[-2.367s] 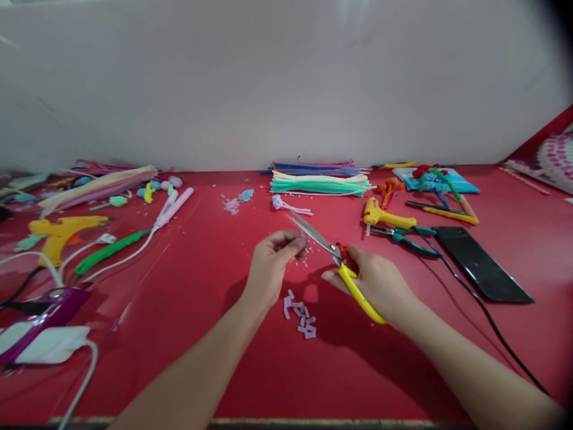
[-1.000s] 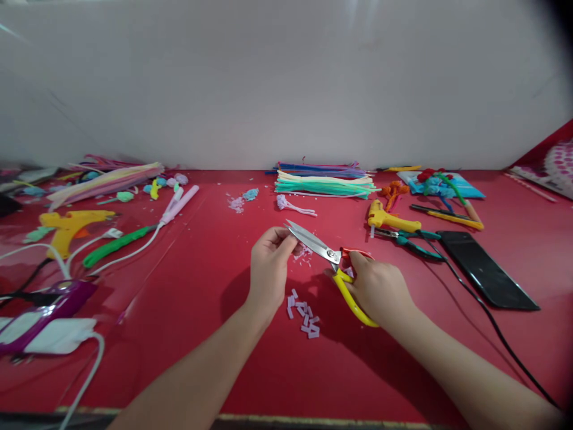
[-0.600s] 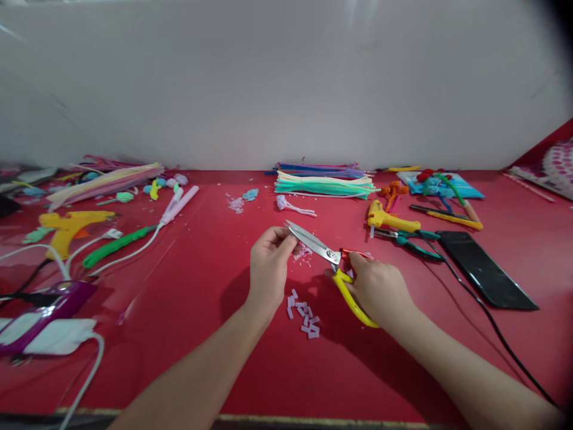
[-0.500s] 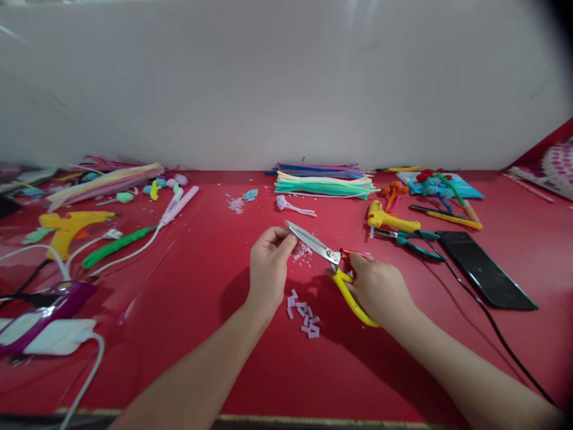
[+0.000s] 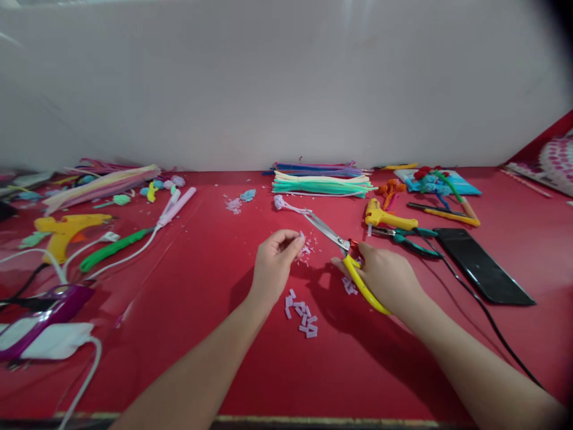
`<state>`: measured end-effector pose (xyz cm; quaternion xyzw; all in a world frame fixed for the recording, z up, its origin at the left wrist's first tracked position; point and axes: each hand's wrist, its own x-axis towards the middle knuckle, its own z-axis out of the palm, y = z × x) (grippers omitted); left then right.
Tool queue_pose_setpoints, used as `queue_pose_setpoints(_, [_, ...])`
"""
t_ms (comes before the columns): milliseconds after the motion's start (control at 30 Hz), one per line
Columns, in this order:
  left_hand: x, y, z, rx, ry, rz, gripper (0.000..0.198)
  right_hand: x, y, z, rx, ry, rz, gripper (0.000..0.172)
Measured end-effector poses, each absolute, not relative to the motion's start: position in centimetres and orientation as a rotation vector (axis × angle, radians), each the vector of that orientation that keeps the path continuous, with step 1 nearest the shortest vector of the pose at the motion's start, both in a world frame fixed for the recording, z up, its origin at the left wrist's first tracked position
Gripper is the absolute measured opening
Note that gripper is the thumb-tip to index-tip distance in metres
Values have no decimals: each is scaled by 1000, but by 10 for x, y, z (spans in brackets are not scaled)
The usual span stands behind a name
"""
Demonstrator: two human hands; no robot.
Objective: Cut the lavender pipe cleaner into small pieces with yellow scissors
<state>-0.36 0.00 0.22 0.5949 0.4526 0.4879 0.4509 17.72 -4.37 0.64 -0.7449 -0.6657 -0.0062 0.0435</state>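
Between thumb and forefinger, my left hand (image 5: 276, 263) pinches a small lilac piece (image 5: 302, 236), mostly hidden by the fingertips. My right hand (image 5: 387, 272) grips a pair of scissors (image 5: 329, 232) with yellow handles, the blades pointing up and left, away from my left hand. Tiny lilac clippings (image 5: 306, 249) are scattered under the blades. A group of short lilac pieces (image 5: 303, 315) lies nearer to me, and another little pile (image 5: 349, 285) sits beside my right hand. Just beyond the scissor tips rests a lilac pipe-cleaner shape (image 5: 280, 203) with thin stems.
Pipe-cleaner bundles (image 5: 320, 184) lie along the back wall. To the right are a yellow glue gun (image 5: 389, 218), pliers (image 5: 409, 240) and a black phone (image 5: 483, 266) with a cable alongside. Another glue gun (image 5: 62, 230), a pink styling iron (image 5: 176, 208) and a power strip (image 5: 49, 319) occupy the left.
The scissors have moved right and away from my left hand's fingertips, which they were touching or near. My left hand has shifted slightly right, still pinching.
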Motion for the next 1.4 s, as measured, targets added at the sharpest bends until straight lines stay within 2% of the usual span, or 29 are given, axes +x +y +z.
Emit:
queue_pose_setpoints(233, [12, -13, -9, 2073, 1132, 706, 14, 182, -41, 7, -2231, -2005, -28, 41])
queue_pose_setpoints(400, [16, -16, -10, 2126, 1043, 643, 21, 184, -41, 7, -2213, -1991, -13, 40])
queue_pose_setpoints(533, [4, -7, -2, 2117, 1100, 604, 15, 183, -41, 6, -2219, -1990, -5, 41])
queue_pose_setpoints(633, [-7, -3, 6, 2190, 988, 452, 11, 182, -40, 6, -2214, -2000, 22, 41])
queue_pose_setpoints(767, [-16, -6, 17, 2329, 727, 165, 18, 181, -41, 8, -2215, -1999, 39, 41])
queue_pose_setpoints(900, [-15, -14, 18, 2425, 638, 16, 11, 181, -41, 7, -2201, -2001, 29, 40])
queue_pose_setpoints(1067, [-9, -17, 11, 2437, 713, 63, 12, 182, -41, 5, -2169, -2000, 28, 39])
queue_pose_setpoints(1200, [-4, -11, 7, 2200, 863, 345, 7, 182, -40, 4, -2123, -1962, 118, 35])
queue_pose_setpoints(1267, [-2, -8, 7, 1921, 928, 488, 4, 181, -41, 4, -2059, -1926, 244, 32])
queue_pose_setpoints(1400, [1, -6, 9, 1425, 840, 597, 11, 175, -44, 3, -1834, -1828, 688, 26])
